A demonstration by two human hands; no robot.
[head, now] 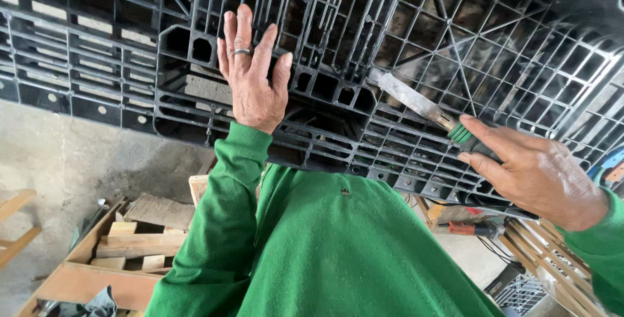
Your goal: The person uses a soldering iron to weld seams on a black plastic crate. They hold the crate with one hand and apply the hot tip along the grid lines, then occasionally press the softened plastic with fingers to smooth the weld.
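A black plastic pallet [364, 50] is held upright across the view, above a wooden frame [97, 258] of planks on the floor. The left hand [252, 76] is pressed flat against its grid, fingers spread; a green-handled tool [422, 105] is gripped by the right hand [536, 174], its worn blade laid on the ribs

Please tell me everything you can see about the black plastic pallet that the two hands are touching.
The black plastic pallet is a moulded grid of ribs and open square cells, with a deeper block section near its middle. It looks dusty and scuffed. It stands raised, close before the person, filling the upper view. The left hand lies flat on it, fingers spread. The right hand holds a worn tool with a green collar against its ribs.
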